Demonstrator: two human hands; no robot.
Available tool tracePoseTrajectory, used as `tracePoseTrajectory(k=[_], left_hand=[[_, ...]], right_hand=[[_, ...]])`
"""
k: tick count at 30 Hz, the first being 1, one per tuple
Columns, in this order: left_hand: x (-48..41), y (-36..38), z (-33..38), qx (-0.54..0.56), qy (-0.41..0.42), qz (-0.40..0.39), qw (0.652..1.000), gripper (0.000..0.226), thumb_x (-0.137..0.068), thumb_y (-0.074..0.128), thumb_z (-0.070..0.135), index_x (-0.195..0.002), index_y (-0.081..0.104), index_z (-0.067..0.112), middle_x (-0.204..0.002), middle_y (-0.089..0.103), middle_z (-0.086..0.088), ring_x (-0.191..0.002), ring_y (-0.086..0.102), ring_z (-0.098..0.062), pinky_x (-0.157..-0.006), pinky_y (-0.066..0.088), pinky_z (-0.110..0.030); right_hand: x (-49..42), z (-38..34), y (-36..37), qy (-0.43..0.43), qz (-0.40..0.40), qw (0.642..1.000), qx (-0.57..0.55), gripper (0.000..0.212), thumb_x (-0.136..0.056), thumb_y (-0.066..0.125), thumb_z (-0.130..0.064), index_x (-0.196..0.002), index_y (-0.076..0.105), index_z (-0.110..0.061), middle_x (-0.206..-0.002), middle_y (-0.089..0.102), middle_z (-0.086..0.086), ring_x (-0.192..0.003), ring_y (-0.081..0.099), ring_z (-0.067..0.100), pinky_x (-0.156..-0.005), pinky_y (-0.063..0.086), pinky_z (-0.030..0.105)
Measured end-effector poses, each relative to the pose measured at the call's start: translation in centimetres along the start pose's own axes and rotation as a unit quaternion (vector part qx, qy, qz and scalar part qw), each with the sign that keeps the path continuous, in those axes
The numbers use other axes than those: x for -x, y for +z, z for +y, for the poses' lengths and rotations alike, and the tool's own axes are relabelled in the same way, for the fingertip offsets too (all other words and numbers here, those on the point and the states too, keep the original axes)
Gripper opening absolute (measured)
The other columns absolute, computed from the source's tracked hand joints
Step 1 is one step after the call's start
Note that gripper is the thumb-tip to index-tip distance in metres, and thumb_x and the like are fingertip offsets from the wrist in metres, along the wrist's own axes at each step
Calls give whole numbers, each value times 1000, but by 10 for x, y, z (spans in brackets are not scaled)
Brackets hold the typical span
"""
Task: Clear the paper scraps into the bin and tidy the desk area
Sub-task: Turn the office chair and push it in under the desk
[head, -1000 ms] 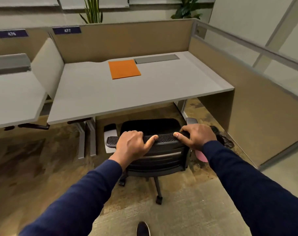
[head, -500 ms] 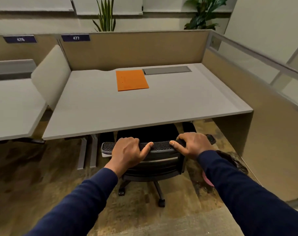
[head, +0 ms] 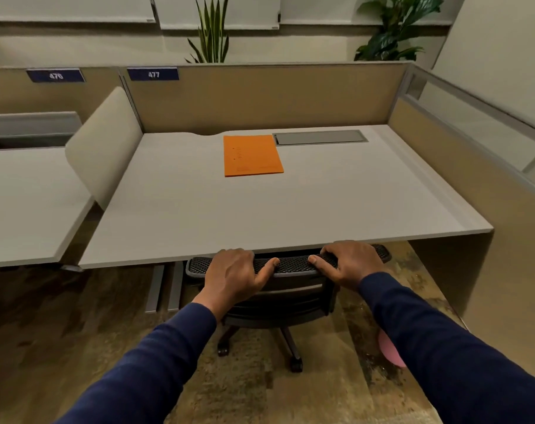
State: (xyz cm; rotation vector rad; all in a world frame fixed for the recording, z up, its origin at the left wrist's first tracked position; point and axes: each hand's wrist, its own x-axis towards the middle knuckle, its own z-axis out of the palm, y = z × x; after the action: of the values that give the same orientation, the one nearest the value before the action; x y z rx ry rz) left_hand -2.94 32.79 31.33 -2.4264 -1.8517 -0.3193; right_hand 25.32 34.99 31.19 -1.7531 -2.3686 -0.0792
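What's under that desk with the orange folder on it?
A black office chair, its mesh backrest gripped by the left hand and right hand, plus grey desk legs. The desktop hides the seat.

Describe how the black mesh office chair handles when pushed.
Black mesh office chair: likely rolls readily on its castors. Brown carpet probably adds drag. May swivel; left hand and right hand gripping the backrest should steady it.

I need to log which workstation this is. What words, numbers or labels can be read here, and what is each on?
"477": right blue plate, on the partition behind the desk.
"476": left blue plate, on the neighbouring partition; slightly blurred.
Orange folder: faint print, too small to read.
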Motion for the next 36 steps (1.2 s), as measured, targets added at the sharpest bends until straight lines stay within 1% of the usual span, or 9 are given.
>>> tracePoseTrajectory(k=[6,8,10,18,22,27,29,32,36], left_hand=[[-18,7,-7,-11,-9,-1,1000,80,-90,13,82,-57,52,19,-50,48,2,-45,46,-18,-47,41,-35],[-23,8,-8,-17,-12,3,1000,80,-89,10,82,-57,49,20,-49,45,4,-44,43,-16,-46,31,-33],[-26,8,-8,-20,-15,8,1000,80,-89,9,82,-58,49,20,-50,46,4,-45,43,-16,-48,27,-33],[-41,5,-9,-33,-29,-8,999,76,-91,16,78,-65,54,19,-57,50,3,-53,48,-17,-54,42,-38],[-47,6,-14,-37,-21,-22,999,75,-91,15,79,-68,55,19,-61,53,3,-56,50,-16,-58,45,-38],[-50,7,-26,-20,-19,-35,999,74,-91,16,79,-71,55,20,-65,52,3,-60,50,-16,-60,45,-38],[-53,8,-29,-11,-20,-48,999,74,-90,17,80,-72,56,20,-68,54,3,-62,51,-17,-62,47,-39],[-59,9,-30,5,-21,-64,998,80,-87,14,85,-77,61,21,-75,57,3,-68,54,-17,-66,49,-40],[-72,12,-32,56,-51,-100,992,82,-87,19,82,-110,69,20,-107,66,-2,-94,60,-22,-78,47,-38]], right_hand=[[-22,6,4,-26,-8,1000,9,76,-81,9,-88,-77,59,-31,-69,58,-7,-62,51,14,-58,33,31],[-30,10,4,-33,-11,999,5,78,-82,12,-88,-81,63,-29,-73,62,-6,-66,54,16,-61,37,31],[-35,12,4,-36,-14,999,2,76,-82,16,-87,-84,65,-29,-75,64,-7,-68,57,16,-62,41,31],[-54,19,9,-54,-20,998,5,84,-80,6,-88,-78,63,-27,-69,60,-5,-64,56,18,-62,47,34],[-56,19,10,-49,-19,999,3,86,-79,1,-89,-77,61,-26,-69,59,-4,-65,55,20,-62,41,34],[-61,11,8,-49,-34,998,-11,87,-76,1,-91,-84,63,-30,-74,59,-8,-68,54,16,-64,41,32],[-66,10,7,-44,-50,998,-19,91,-73,2,-94,-91,65,-31,-81,63,-8,-73,56,15,-66,40,33],[-73,10,7,-23,-106,993,-50,93,-72,13,-96,-114,64,-31,-105,69,-7,-91,62,17,-76,48,34],[-89,7,4,24,-173,979,-103,87,-77,22,-91,-130,56,-31,-126,65,-6,-109,60,18,-85,46,35]])
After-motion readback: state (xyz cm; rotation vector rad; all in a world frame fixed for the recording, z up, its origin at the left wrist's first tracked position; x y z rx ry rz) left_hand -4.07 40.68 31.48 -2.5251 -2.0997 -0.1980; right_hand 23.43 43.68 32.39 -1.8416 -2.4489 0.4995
